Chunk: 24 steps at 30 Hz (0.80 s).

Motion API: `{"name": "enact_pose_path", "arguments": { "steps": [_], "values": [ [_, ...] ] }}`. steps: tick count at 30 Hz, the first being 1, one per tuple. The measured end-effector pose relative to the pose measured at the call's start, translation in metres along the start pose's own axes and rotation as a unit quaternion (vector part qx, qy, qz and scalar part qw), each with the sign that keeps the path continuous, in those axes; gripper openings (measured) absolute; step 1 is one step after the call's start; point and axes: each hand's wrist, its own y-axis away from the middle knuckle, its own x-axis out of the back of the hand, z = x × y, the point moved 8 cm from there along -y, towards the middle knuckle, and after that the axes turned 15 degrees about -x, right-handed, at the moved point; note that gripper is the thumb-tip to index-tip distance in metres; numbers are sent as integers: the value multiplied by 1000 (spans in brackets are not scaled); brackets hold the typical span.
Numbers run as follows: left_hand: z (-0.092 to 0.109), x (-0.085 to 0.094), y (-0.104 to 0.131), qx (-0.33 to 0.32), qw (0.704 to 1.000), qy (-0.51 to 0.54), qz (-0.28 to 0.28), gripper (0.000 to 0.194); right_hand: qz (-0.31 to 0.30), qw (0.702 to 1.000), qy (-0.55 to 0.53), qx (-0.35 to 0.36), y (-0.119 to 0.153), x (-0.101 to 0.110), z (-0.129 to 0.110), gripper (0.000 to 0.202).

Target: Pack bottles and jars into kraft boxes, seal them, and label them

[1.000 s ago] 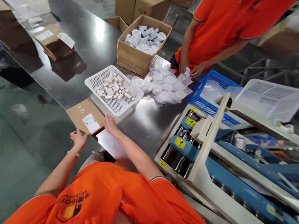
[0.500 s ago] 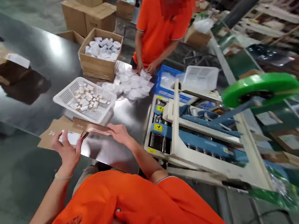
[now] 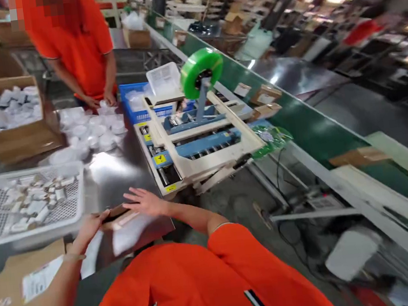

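A small brown cardboard box [image 3: 117, 218] lies low at the metal table's front edge, between my two hands. My left hand [image 3: 90, 228] is closed at its left end, the fingertips on the cardboard. At the box's right end my right hand [image 3: 146, 202] is open, fingers spread, palm side against or very near the cardboard. Blur hides the exact contact. Left of the hands is a white plastic basket [image 3: 82, 186] with many small white-and-gold pieces in it. Below the basket lies a flat cardboard piece [image 3: 5, 283] with a white label, partly behind my left forearm.
A roller machine [image 3: 196, 146] with a green tape roll [image 3: 202, 72] stands right of the table. Bagged white items [image 3: 94, 131] are heaped by a co-worker [image 3: 78, 49]. An open carton [image 3: 14, 140] holds white pieces. A green conveyor [image 3: 310, 146] runs along the right.
The view has swung right. My left hand has moved from the flat cardboard's area to the box's left end. My right hand's fingers have spread at the right end.
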Motion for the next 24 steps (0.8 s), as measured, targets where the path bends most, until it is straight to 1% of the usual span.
{"name": "enact_pose_path", "arguments": {
  "steps": [1, 3, 4, 5, 6, 7, 8, 9, 10, 11, 12, 13, 14, 15, 16, 17, 19, 21, 23, 24],
  "values": [
    [6, 0, -12, -4, 1000, -26, -13, 62, -13, 999, -13, 34, 7, -6, -13, 39],
    [27, -12, -36, -39, 996, -55, -54, 61, -48, 994, -61, 81, 13, -20, -37, 32],
    [41, -20, -46, -66, 993, -64, -74, 61, -68, 990, -95, 81, 9, -27, -43, 29],
    [56, -28, -55, -101, 989, -70, -85, 60, -91, 984, -137, 62, 2, -33, -45, 25],
    [70, -32, -60, -141, 984, -76, -78, 59, -120, 974, -190, 34, -7, -39, -43, 19],
    [83, -32, -64, -182, 979, -82, -51, 58, -152, 956, -249, 3, -17, -44, -40, 13],
    [92, -28, -63, -222, 971, -89, -7, 58, -182, 933, -311, -29, -25, -47, -36, 13],
    [97, -21, -59, -252, 962, -97, 47, 62, -207, 906, -367, -53, -32, -49, -32, 17],
    [95, -11, -51, -261, 953, -111, 108, 67, -221, 881, -411, -73, -37, -50, -29, 18],
    [87, 0, -41, -247, 946, -128, 166, 72, -223, 865, -441, -90, -39, -50, -25, 17],
    [73, 8, -29, -217, 942, -147, 209, 76, -216, 856, -458, -104, -39, -49, -22, 14],
    [57, 13, -16, -180, 942, -163, 232, 77, -204, 853, -467, -114, -38, -47, -20, 11],
    [41, 13, -4, -152, 947, -167, 227, 76, -191, 852, -471, -122, -35, -46, -18, 10],
    [27, 8, 7, -137, 955, -161, 206, 74, -178, 853, -472, -130, -32, -45, -17, 9],
    [17, 0, 18, -139, 964, -148, 174, 72, -169, 856, -469, -139, -28, -44, -16, 8],
    [13, -11, 28, -155, 968, -135, 142, 69, -163, 858, -464, -147, -25, -44, -15, 9],
    [17, -31, 44, -199, 965, -131, 108, 62, -159, 866, -448, -155, -21, -44, -14, 10],
    [31, -47, 51, -231, 956, -156, 87, 54, -165, 875, -428, -154, -20, -46, -15, 12],
    [44, -55, 45, -228, 955, -180, 53, 45, -179, 887, -400, -146, -21, -47, -17, 13],
    [49, -56, 39, -220, 957, -184, 35, 40, -187, 895, -379, -141, -22, -46, -19, 14]
  ]
}}
